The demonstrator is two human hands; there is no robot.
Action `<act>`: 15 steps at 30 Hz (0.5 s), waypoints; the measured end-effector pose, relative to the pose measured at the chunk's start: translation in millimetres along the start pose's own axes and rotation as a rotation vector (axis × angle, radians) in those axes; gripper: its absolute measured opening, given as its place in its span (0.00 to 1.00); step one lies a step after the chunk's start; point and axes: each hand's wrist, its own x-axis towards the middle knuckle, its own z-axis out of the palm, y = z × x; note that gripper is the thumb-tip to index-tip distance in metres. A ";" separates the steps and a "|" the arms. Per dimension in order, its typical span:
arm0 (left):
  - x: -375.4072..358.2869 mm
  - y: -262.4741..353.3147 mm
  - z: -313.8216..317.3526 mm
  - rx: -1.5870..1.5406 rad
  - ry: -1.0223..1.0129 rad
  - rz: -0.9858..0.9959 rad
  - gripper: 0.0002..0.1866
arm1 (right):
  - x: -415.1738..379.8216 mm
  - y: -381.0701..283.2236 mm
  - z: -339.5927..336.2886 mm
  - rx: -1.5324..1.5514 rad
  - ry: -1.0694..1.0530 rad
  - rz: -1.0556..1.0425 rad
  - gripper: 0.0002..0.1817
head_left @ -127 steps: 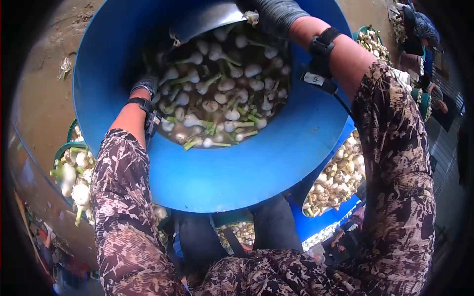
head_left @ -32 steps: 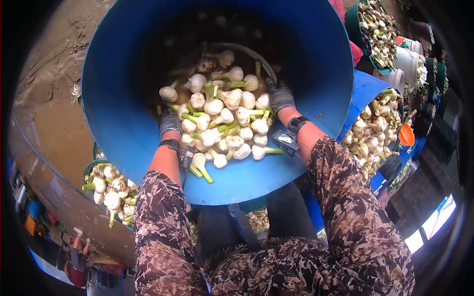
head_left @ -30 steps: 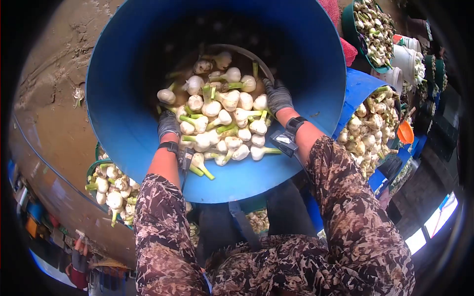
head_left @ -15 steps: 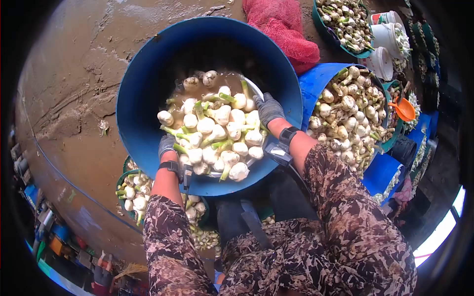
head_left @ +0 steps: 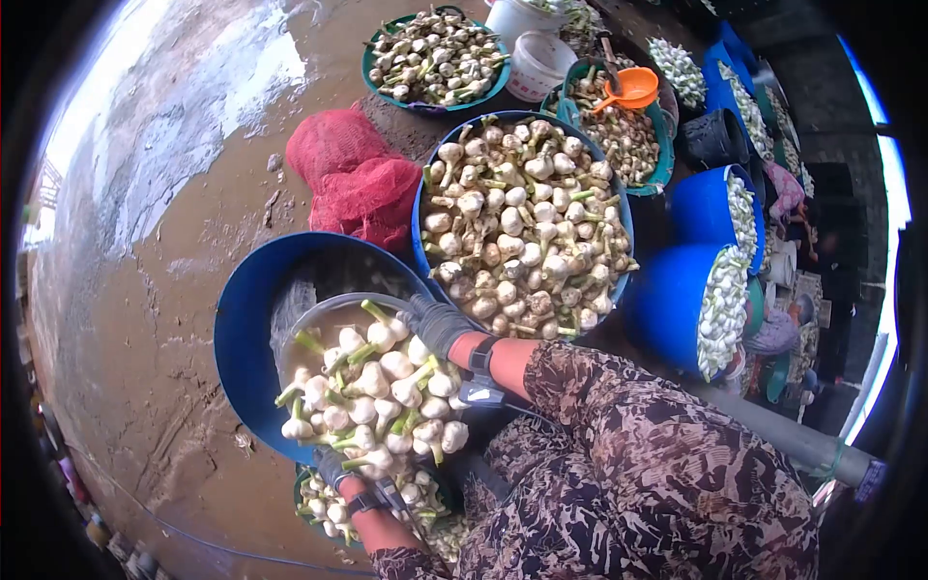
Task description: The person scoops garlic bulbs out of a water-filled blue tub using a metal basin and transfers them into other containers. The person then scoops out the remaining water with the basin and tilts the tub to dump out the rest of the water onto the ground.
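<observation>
Both my hands wear grey gloves. They grip opposite sides of a pale round basin (head_left: 307, 321) heaped with white garlic bulbs (head_left: 372, 387) with short green stems. My right hand (head_left: 437, 326) is closed over the far right rim, and my left hand (head_left: 333, 466) is closed at the near left side, its fingertips partly hidden. The basin is over the mouth of a big blue tub (head_left: 237, 348); its near side is hidden by bulbs. Below my left hand, a green tub (head_left: 307, 527) also holds garlic.
A large blue tub (head_left: 422, 208) full of soil-stained garlic stands right of a red mesh sack (head_left: 362, 184). Further back are a green tub (head_left: 365, 70) of garlic, a white bucket (head_left: 541, 66) and an orange scoop (head_left: 633, 88). Blue barrels (head_left: 667, 304) of garlic lie at right. Muddy ground (head_left: 126, 377) spreads left.
My view has swung to the right, bringing the large garlic tub and barrels further into sight. The basin, still in both hands, has shifted towards me and the tub's near edge, and looks raised.
</observation>
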 end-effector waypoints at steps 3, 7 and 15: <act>11.5 -7.3 22.5 0.200 0.089 0.018 0.19 | -23.0 -0.8 -35.1 0.076 -0.036 0.048 0.20; 28.9 -19.3 10.3 0.325 0.201 0.036 0.19 | -66.8 7.8 -86.0 0.150 0.075 0.127 0.22; -7.0 2.2 -151.0 -0.175 0.297 0.093 0.23 | -141.1 85.5 -160.0 0.324 0.361 0.275 0.20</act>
